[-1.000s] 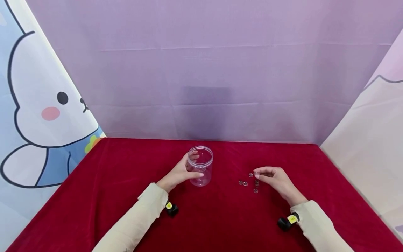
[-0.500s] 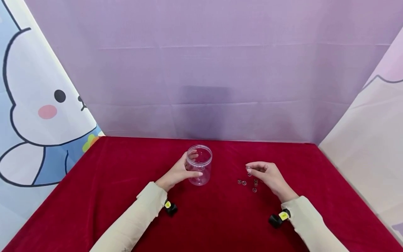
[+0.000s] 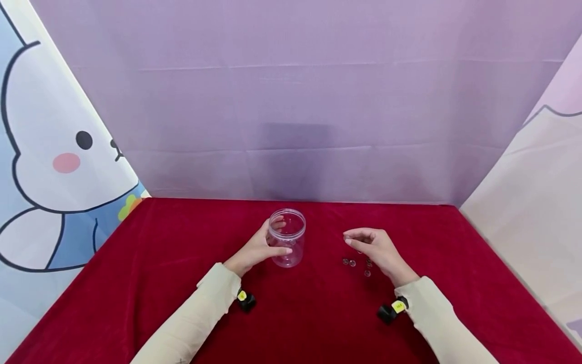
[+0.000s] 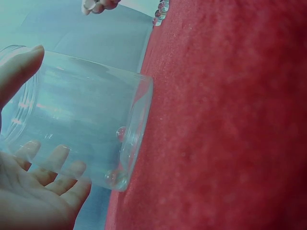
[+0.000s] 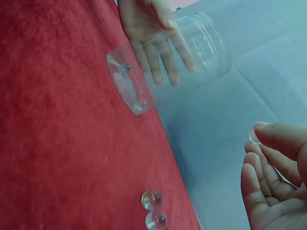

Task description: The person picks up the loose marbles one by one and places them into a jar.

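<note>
The place is looking like a makeshift booth: a creased purple sheet (image 3: pixel 291 91) is hanging at twelve o'clock, a cartoon-animal sheet (image 3: pixel 41 177) is slanting in at nine o'clock, a pale printed sheet (image 3: pixel 541 202) is standing at three o'clock, and red cloth (image 3: pixel 318 323) is spreading toward six o'clock.

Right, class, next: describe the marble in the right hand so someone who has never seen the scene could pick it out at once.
Start from the red cloth, then find the right hand above it. It pinches a small clear marble. Unlike the other marbles, which lie on the cloth or inside the transparent jar, this one is held up.
</note>
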`<state>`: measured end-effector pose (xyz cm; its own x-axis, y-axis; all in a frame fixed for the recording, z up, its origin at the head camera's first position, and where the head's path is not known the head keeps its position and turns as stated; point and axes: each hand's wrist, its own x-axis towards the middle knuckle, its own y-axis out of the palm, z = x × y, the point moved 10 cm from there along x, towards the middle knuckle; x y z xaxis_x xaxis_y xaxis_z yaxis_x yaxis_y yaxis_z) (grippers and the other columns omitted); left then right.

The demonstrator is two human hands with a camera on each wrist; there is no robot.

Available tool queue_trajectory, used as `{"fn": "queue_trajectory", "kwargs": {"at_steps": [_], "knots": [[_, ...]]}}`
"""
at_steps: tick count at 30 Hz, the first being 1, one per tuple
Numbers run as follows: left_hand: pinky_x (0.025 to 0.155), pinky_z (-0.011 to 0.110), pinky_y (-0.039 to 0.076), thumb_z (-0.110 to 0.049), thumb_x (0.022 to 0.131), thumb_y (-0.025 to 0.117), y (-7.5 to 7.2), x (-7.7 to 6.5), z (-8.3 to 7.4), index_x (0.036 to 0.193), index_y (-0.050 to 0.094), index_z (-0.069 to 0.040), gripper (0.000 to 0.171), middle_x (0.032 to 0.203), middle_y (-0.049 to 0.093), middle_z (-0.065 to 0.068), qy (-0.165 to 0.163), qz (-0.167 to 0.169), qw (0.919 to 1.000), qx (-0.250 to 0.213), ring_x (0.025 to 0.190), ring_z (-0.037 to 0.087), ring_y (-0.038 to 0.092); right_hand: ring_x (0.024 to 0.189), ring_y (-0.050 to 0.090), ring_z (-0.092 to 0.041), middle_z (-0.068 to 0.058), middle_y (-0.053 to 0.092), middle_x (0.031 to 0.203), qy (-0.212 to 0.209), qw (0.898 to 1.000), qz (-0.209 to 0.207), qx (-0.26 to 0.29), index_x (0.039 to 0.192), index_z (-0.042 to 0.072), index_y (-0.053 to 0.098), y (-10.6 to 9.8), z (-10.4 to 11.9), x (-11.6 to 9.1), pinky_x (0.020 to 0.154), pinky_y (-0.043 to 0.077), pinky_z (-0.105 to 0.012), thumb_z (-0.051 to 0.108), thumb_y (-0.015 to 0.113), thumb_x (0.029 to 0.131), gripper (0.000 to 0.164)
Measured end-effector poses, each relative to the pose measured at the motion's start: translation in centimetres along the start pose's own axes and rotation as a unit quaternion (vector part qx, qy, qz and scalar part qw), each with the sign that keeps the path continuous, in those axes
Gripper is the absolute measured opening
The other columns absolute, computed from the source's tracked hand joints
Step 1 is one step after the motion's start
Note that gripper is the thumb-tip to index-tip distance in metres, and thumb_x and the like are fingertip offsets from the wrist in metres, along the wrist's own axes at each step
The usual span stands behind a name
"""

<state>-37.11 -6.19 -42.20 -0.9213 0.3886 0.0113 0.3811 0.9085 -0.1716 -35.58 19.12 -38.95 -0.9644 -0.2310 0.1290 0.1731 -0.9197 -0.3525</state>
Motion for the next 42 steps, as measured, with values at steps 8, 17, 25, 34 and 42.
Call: {"fn": "queue_trajectory", "kwargs": {"at_steps": [8, 17, 25, 34, 42], "knots": [[0.102, 0.046, 0.039, -0.013, 0.079, 0.075, 0.0, -0.1, -0.2, 0.146, 0.023, -0.018, 0.085, 0.148, 0.032, 0.011, 0.002, -0.007, 1.0000, 0.003, 0.132, 0.029, 0.036, 0.085, 0.064, -0.014, -0.019, 0.068, 0.106, -0.024, 1.000, 0.008, 0.008, 0.111, -0.005, 0.065, 0.9, 1.8, 0.6, 0.073, 0.052, -0.029, 0.016, 0.070, 0.086, 0.033], [0.102, 0.046, 0.039, -0.013, 0.078, 0.076, -0.2, -0.1, 0.0, 0.146, 0.022, -0.019, 0.087, 0.148, 0.033, 0.011, -0.001, -0.010, 0.9999, -0.002, 0.134, 0.031, 0.034, 0.088, 0.062, -0.025, -0.013, 0.069, 0.105, -0.014, 1.000, 0.011, 0.000, 0.110, 0.003, 0.068, 1.8, 3.0, 1.2, 0.067, 0.050, -0.027, 0.019, 0.070, 0.086, 0.029], [0.103, 0.049, 0.037, -0.011, 0.079, 0.075, -0.3, -0.3, -0.3, 0.149, 0.018, -0.018, 0.090, 0.148, 0.031, 0.013, -0.013, -0.011, 0.9999, 0.002, 0.134, 0.031, 0.033, 0.089, 0.063, -0.017, -0.014, 0.068, 0.108, -0.011, 1.000, 0.016, 0.007, 0.112, 0.002, 0.067, 2.5, 3.9, 1.7, 0.073, 0.051, -0.026, 0.016, 0.069, 0.086, 0.030], [0.102, 0.047, 0.039, -0.016, 0.078, 0.077, -0.1, -0.1, -0.4, 0.147, 0.021, -0.017, 0.088, 0.148, 0.032, 0.012, -0.001, -0.008, 1.0000, -0.003, 0.133, 0.031, 0.035, 0.088, 0.064, -0.016, -0.015, 0.069, 0.105, -0.033, 0.999, 0.012, 0.031, 0.109, 0.001, 0.068, 3.1, 5.0, 2.1, 0.077, 0.051, -0.024, 0.016, 0.070, 0.085, 0.029], [0.102, 0.047, 0.040, -0.018, 0.076, 0.079, -0.1, 0.0, -0.4, 0.146, 0.023, -0.022, 0.090, 0.147, 0.034, 0.012, 0.000, -0.016, 0.9999, 0.002, 0.133, 0.031, 0.035, 0.082, 0.063, -0.007, -0.017, 0.069, 0.104, -0.031, 0.999, 0.005, 0.038, 0.110, -0.003, 0.067, 3.5, 5.5, 3.0, 0.075, 0.049, -0.023, 0.010, 0.069, 0.086, 0.027]]}}
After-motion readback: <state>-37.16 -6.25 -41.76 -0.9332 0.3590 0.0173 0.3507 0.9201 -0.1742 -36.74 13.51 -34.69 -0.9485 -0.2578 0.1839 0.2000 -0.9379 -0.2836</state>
